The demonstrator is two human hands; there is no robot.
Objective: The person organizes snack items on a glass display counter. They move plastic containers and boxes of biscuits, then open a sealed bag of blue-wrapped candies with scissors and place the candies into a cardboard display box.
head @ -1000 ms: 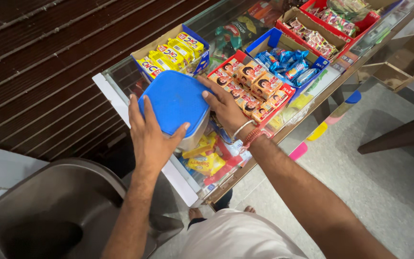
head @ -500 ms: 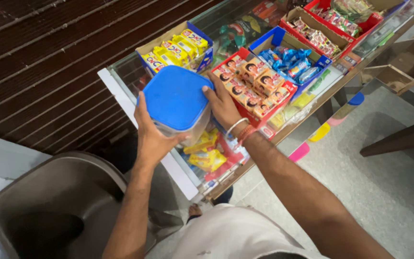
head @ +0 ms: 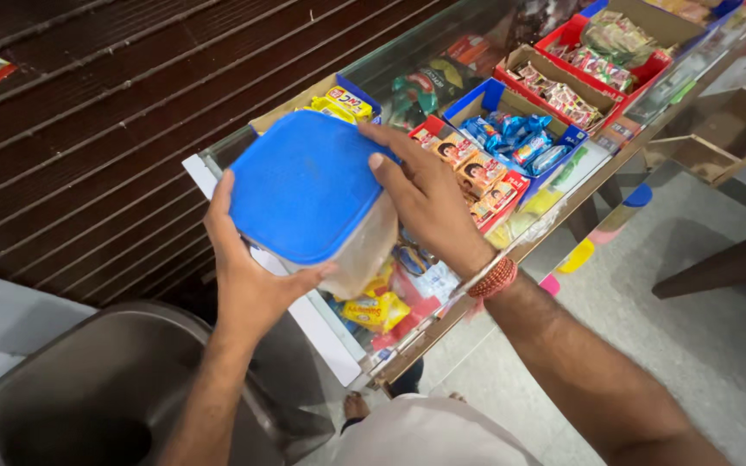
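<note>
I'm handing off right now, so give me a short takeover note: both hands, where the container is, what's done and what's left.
Left hand: grips the near left side of the clear plastic container, thumb at its base.
Right hand: fingers rest on the right edge of the blue lid.
Container: held tilted above the glass counter, beside the open snack boxes; grey bin below left.
Done: lid is on.
Left: container is not set down.
</note>
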